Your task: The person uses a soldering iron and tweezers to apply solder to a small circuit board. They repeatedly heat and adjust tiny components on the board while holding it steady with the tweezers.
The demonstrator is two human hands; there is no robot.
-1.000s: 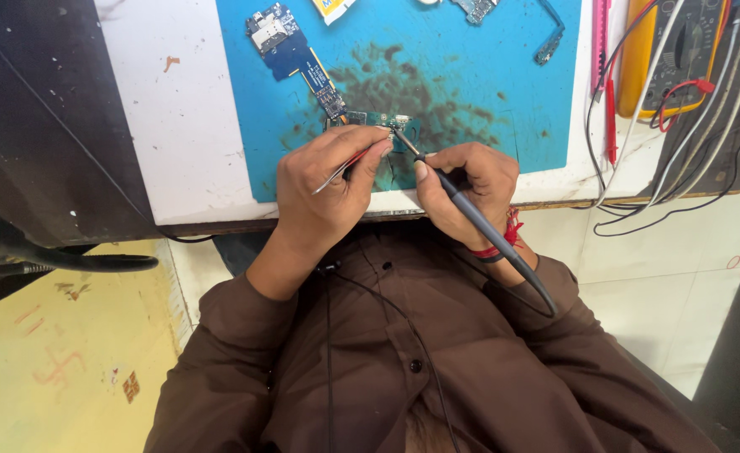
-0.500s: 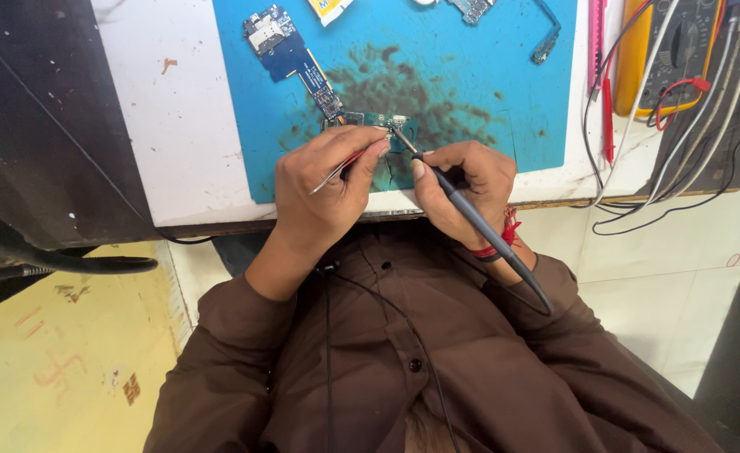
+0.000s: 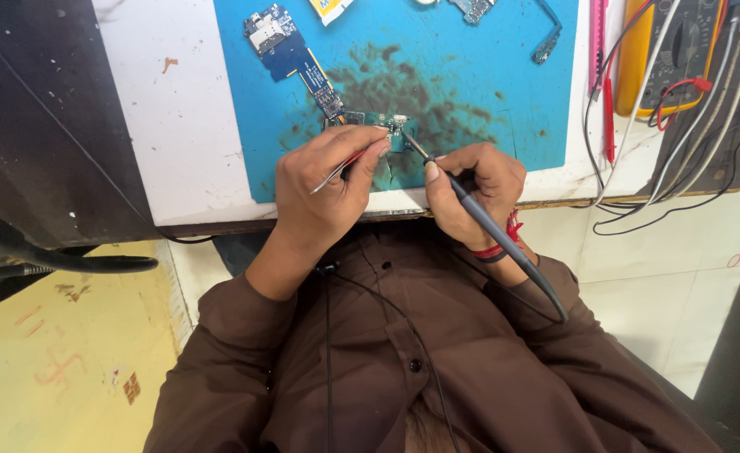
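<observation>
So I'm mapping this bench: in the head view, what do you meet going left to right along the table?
Blue circuit board → tweezers in left hand → soldering iron in right hand → pink tool → yellow multimeter.

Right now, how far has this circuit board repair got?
Mid-job. A blue board lies aside on the stained blue mat. The left hand holds tweezers and the right hand a soldering iron on the small green board. Nothing looks reassembled.
</observation>
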